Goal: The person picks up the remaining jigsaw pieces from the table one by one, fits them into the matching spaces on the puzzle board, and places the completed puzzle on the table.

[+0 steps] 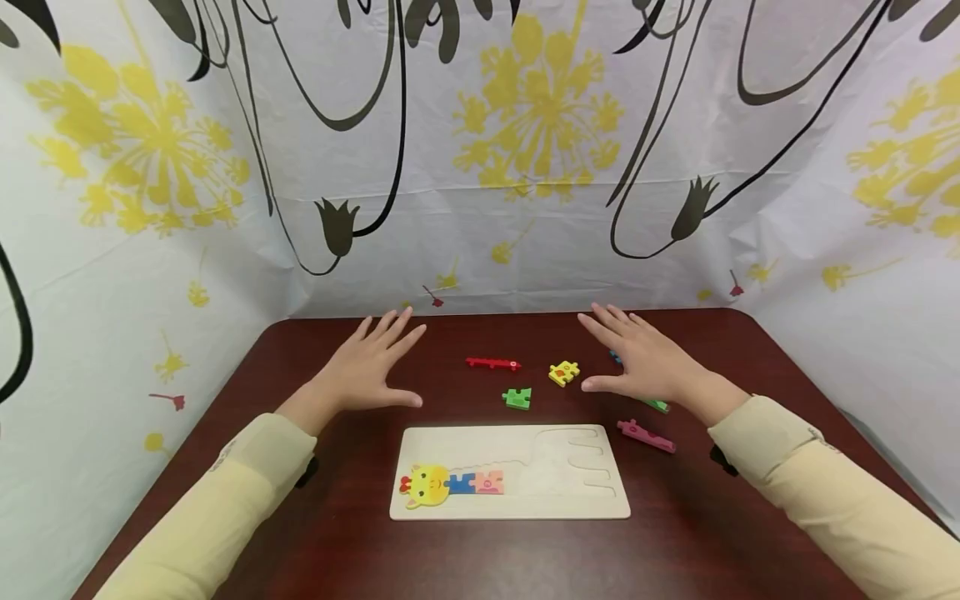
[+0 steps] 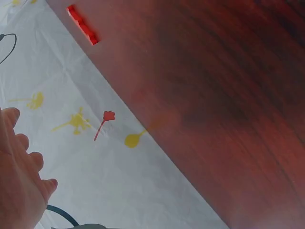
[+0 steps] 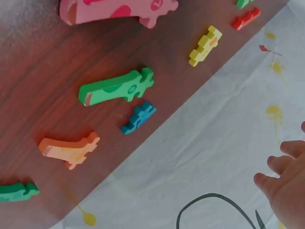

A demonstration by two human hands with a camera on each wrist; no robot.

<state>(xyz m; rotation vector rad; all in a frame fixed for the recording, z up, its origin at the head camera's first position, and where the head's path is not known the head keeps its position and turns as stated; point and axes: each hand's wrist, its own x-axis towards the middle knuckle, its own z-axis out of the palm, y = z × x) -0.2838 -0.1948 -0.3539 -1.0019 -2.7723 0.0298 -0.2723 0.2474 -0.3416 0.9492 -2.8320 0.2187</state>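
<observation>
Both hands hover above the table with fingers spread, and neither holds anything. The left hand (image 1: 367, 367) is left of a thin red puzzle piece (image 1: 492, 363). Over several loose pieces is the right hand (image 1: 648, 362), partly hiding a blue piece (image 1: 616, 357) and a green leg-shaped piece (image 1: 657, 406). A yellow piece (image 1: 564, 372), a small green piece (image 1: 517, 398) and a magenta leg-shaped piece (image 1: 647, 436) lie nearby. In front sits a pale wooden puzzle board (image 1: 555, 467), with a yellow giraffe head (image 1: 428, 486), a blue neck piece (image 1: 461, 483) and a pink piece (image 1: 489, 482) set in it.
The right wrist view also shows an orange piece (image 3: 70, 149) and another green piece (image 3: 18, 192) on the dark red-brown table (image 1: 337, 542). A white patterned cloth (image 1: 465, 275) hangs behind the table and at its sides.
</observation>
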